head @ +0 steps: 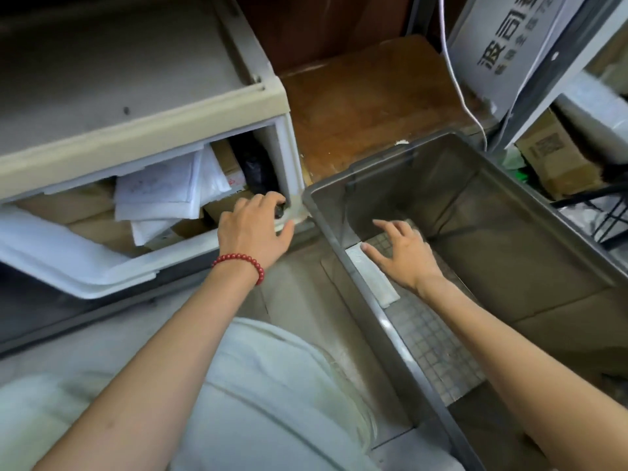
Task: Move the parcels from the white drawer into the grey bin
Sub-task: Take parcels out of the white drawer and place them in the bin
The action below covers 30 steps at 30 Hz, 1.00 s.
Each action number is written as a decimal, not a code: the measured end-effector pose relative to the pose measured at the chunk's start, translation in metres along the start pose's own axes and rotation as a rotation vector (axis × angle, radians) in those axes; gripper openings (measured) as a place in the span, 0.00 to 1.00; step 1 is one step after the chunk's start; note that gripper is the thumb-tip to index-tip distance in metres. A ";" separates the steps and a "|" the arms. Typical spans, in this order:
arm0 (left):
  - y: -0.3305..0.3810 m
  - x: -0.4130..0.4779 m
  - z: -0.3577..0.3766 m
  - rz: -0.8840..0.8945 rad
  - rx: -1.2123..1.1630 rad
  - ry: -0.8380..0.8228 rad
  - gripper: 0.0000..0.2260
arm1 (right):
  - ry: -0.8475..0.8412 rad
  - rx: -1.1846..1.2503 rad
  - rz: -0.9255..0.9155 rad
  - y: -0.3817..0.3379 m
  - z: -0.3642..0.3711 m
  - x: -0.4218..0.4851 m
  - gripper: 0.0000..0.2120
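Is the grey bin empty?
No, a flat white parcel and a silvery checked one lie on the bottom of the grey bin.

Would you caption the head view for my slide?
Left hand grips black parcel in white drawer; right hand at grey bin.

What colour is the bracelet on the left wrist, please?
The bracelet is dark red beads, seen best in the head view.

Matt white plastic drawer [102, 283], glossy grey plastic bin [373, 300], brown cardboard parcels [91, 226], worn wooden shelf [367, 107]
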<state>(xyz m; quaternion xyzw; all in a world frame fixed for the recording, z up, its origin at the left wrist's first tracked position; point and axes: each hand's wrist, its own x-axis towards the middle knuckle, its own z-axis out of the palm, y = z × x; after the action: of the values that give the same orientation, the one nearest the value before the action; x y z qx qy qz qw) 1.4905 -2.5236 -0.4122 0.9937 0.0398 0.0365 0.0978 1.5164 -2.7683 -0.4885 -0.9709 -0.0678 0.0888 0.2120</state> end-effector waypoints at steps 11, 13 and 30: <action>-0.091 -0.076 -0.048 -0.299 0.016 0.014 0.20 | 0.002 0.008 -0.350 -0.139 -0.003 -0.013 0.27; -0.105 -0.083 -0.049 -0.320 0.047 -0.009 0.19 | -0.024 0.037 -0.380 -0.162 0.003 -0.011 0.28; -0.186 -0.021 -0.018 -0.308 -0.054 0.048 0.28 | 0.233 0.091 -0.330 -0.249 0.059 0.051 0.21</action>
<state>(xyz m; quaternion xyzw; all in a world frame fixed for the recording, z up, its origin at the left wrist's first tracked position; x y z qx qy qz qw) 1.4546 -2.3404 -0.4324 0.9718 0.1929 0.0456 0.1278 1.5311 -2.5112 -0.4433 -0.9397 -0.1970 -0.0568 0.2735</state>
